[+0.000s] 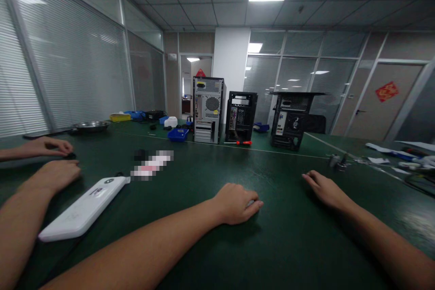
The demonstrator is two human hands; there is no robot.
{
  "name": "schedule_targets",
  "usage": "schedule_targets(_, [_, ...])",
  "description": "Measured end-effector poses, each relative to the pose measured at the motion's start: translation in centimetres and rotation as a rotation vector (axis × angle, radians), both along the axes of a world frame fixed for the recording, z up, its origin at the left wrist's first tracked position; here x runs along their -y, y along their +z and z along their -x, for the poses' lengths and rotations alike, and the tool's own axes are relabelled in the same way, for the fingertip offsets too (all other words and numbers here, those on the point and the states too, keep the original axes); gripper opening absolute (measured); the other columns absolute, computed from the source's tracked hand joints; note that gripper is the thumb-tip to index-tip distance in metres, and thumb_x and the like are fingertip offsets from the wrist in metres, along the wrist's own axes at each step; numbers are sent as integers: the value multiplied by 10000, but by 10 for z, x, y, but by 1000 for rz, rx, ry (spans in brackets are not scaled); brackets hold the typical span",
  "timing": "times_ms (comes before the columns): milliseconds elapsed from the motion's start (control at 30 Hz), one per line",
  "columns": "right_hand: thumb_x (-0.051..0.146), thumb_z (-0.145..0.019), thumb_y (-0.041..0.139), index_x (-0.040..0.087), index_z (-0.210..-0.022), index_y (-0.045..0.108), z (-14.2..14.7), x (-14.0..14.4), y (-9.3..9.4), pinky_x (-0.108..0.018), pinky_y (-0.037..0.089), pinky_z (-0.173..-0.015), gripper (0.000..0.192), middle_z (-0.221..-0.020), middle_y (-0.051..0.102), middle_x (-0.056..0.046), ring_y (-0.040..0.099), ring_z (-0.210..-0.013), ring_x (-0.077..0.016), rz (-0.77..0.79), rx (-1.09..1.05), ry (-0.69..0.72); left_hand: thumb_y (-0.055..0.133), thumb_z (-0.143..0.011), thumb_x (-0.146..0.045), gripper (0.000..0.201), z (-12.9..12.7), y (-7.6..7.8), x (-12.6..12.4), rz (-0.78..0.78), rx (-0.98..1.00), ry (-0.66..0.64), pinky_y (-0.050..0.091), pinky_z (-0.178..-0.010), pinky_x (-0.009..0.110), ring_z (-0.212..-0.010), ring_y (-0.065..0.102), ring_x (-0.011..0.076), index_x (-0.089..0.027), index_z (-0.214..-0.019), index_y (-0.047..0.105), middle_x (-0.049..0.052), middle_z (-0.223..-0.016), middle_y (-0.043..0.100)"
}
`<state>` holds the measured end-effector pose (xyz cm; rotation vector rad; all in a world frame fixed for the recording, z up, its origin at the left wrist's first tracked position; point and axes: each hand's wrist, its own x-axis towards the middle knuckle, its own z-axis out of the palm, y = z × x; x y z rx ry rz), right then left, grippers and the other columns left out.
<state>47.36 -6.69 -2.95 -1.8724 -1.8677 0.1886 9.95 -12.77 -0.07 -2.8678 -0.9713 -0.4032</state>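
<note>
hands (282, 197) on table (210, 167), white device (83, 208) left

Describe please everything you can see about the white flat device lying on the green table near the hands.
The white device is a long, flat slab with rounded corners, smooth and plastic-looking. It lies flat and diagonally on the green table, its far end showing a small dark oval mark and some print. A co-worker's hand rests just left of it; whether they touch cannot be told. The person's left hand lies apart, to its right.

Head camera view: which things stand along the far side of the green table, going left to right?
Metal bowl → yellow tray → blue bin → silver computer case → small black case → black case with its panel on top.
</note>
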Motion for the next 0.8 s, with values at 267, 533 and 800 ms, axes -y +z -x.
schedule_targets(267, [502, -909, 334, 203, -973, 564, -37, -22, -16, -362, 495, -718, 383, -895, 705, -110, 660, -794, -243, -38, -56, -242, 293, -988, -520, 480, 0, 0, 1, 24, 3, 10, 492, -624, 302, -648, 650, 207, -251, -1058, 684, 43, -721, 688])
schedule_targets(533, [466, -907, 329, 181, -1069, 544, -36, -17, -9, -362, 479, -723, 393, -946, 689, -132, 653, -808, -253, -107, -13, -298, 286, -993, -517, 484, -1, 2, 2, 32, 8, -1, 484, -626, 295, -637, 639, 197, -247, -1052, 684, 38, -718, 687])
schedule_targets(800, [620, -929, 208, 182, -1065, 607, -51, 14, 31, -365, 450, -726, 608, -974, 689, -147, 646, -854, -274, -144, 185, -305, 292, -993, -515, 473, 0, 0, 1, 19, 6, 2, 476, -612, 300, -638, 642, 200, -250, -1044, 680, 38, -710, 681])
